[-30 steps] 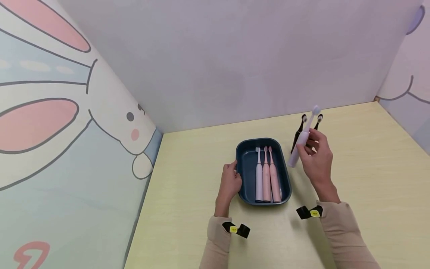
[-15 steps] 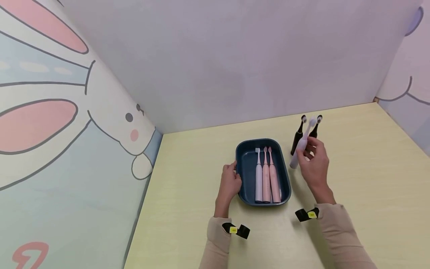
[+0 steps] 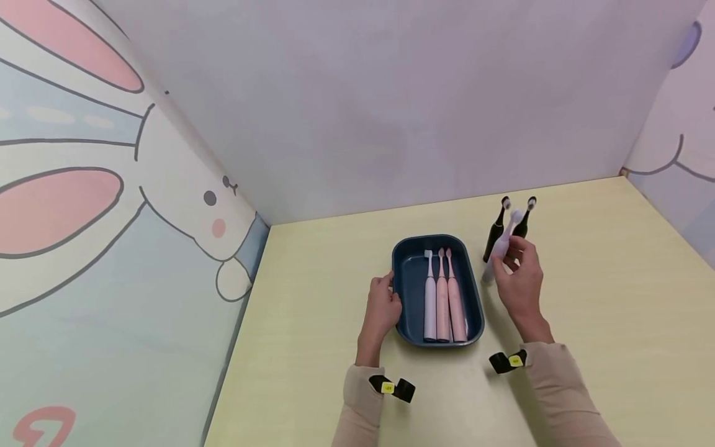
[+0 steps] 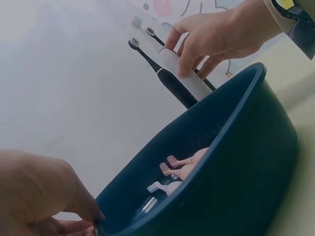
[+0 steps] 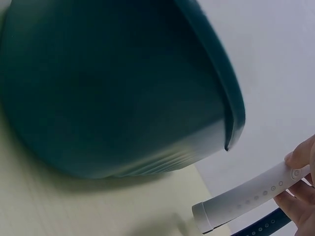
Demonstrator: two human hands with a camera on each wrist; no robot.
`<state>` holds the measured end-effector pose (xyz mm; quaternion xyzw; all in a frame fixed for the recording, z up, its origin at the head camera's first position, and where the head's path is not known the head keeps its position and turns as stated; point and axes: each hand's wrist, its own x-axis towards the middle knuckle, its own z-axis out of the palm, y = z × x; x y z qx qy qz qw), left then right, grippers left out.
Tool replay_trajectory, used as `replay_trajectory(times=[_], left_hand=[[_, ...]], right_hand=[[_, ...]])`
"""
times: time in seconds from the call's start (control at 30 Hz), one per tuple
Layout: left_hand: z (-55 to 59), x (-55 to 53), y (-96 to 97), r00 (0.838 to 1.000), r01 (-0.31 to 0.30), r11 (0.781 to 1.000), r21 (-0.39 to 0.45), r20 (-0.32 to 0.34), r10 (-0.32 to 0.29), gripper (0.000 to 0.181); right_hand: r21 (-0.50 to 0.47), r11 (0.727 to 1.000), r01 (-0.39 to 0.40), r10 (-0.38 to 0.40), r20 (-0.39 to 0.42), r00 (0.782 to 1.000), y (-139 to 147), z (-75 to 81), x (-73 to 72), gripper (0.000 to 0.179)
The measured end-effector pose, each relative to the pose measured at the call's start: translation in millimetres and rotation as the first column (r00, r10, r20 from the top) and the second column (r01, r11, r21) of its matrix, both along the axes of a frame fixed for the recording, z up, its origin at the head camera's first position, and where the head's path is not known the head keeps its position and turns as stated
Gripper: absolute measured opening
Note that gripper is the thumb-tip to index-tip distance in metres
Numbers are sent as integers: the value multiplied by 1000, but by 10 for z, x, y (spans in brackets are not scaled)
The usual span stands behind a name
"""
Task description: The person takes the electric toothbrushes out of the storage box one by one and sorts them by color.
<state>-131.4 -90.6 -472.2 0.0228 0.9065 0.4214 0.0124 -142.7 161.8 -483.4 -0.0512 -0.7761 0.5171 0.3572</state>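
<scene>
My right hand (image 3: 521, 282) pinches a pale lavender electric toothbrush (image 3: 501, 247) by its handle, brush head up and tilted, just right of a dark blue rectangular tub (image 3: 410, 304). Behind it two black electric toothbrushes (image 3: 494, 238) stand upright, one partly hidden by the lavender one. In the right wrist view the held toothbrush's base (image 5: 203, 216) hangs low over the table. My left hand (image 3: 383, 305) grips the tub's left rim, thumb and fingers around it. Inside the tub lie a lavender toothbrush (image 3: 429, 307) and two pink toothbrushes (image 3: 442, 308), side by side, heads away from me.
The pale wood-look table (image 3: 301, 323) reaches back to a plain light wall (image 3: 391, 112). On the left stands a panel with a cartoon rabbit (image 3: 184, 186), and another printed panel (image 3: 670, 136) on the right. Black camera straps sit on both sleeves.
My right hand has come down and a little left with the lavender toothbrush, whose head now sits lower, in front of the black toothbrushes. The left hand keeps its grip on the tub.
</scene>
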Motion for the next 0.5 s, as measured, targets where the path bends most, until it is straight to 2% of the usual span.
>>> replay_trajectory(times=[0.5], left_hand=[[15, 27, -6, 1000, 5, 1000, 7, -4, -5, 48]], right_hand=[[12, 1000, 7, -7, -33, 999, -17, -60, 8, 41]])
